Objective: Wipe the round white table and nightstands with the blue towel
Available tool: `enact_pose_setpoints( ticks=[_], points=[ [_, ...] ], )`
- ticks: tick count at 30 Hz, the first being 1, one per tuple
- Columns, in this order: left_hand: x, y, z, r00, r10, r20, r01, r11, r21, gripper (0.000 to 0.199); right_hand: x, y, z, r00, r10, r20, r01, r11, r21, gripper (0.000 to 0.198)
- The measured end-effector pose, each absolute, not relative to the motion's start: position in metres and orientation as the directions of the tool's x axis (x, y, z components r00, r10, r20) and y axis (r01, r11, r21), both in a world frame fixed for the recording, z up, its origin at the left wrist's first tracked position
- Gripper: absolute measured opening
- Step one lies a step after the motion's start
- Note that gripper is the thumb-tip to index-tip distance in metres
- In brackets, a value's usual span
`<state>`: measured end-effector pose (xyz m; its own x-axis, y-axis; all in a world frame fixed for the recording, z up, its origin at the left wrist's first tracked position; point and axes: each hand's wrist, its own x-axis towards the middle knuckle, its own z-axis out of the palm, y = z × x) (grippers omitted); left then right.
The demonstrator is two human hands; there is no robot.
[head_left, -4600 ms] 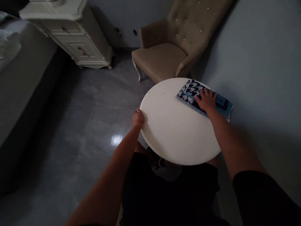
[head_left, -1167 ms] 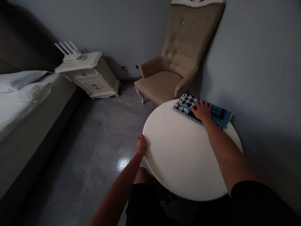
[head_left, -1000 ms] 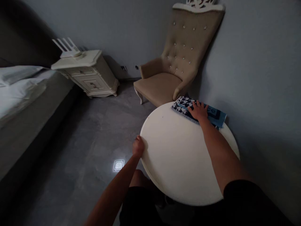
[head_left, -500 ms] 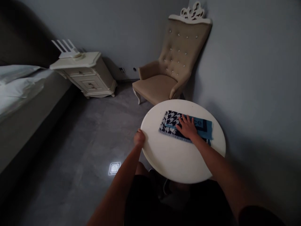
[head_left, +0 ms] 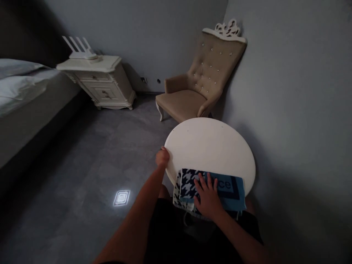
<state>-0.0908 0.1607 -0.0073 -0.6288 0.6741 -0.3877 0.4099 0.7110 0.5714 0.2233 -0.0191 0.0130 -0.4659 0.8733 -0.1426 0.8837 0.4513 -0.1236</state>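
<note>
My left hand (head_left: 162, 157) is closed round the left rim of a white round table (head_left: 209, 146). Spread flat, with fingers apart, my right hand (head_left: 208, 194) presses on a folded scarf (head_left: 229, 189). The scarf is blue and navy with a black-and-white houndstooth part and dark lettering, partly covered by my fingers. It lies across the near edge of the tabletop, and its front part hangs past that edge above my lap.
A tan buttoned armchair (head_left: 183, 102) stands just behind the table, by the wall. Further left are a cream nightstand (head_left: 117, 84) with a white router (head_left: 84, 54) on it and a bed (head_left: 33, 95). A lit square (head_left: 121, 198) shows on the grey floor.
My right hand has slid the scarf from the middle of the tabletop toward me, over the near edge. My left hand stays at the rim. The view has shifted slightly.
</note>
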Motion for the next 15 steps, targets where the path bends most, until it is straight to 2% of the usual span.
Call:
enact_pose_setpoints(
  ticks=[6, 11, 15],
  points=[
    [-0.092, 0.160, -0.003, -0.628, 0.658, -0.415, 0.365, 0.720, 0.590, 0.070, 0.208, 0.047, 0.015, -0.511, 0.852, -0.113, 0.859, 0.501, -0.106, 0.083],
    [-0.092, 0.162, -0.003, -0.632, 0.644, -0.431, 0.364, 0.738, 0.568, 0.072, 0.204, 0.163, 0.031, -0.407, 0.908, -0.097, 0.913, 0.409, -0.007, 0.084],
    [-0.092, 0.164, -0.004, -0.618, 0.651, -0.441, 0.361, 0.733, 0.577, 0.072, 0.207, 0.267, 0.038, -0.316, 0.946, -0.066, 0.948, 0.317, -0.001, 0.086]
  ],
)
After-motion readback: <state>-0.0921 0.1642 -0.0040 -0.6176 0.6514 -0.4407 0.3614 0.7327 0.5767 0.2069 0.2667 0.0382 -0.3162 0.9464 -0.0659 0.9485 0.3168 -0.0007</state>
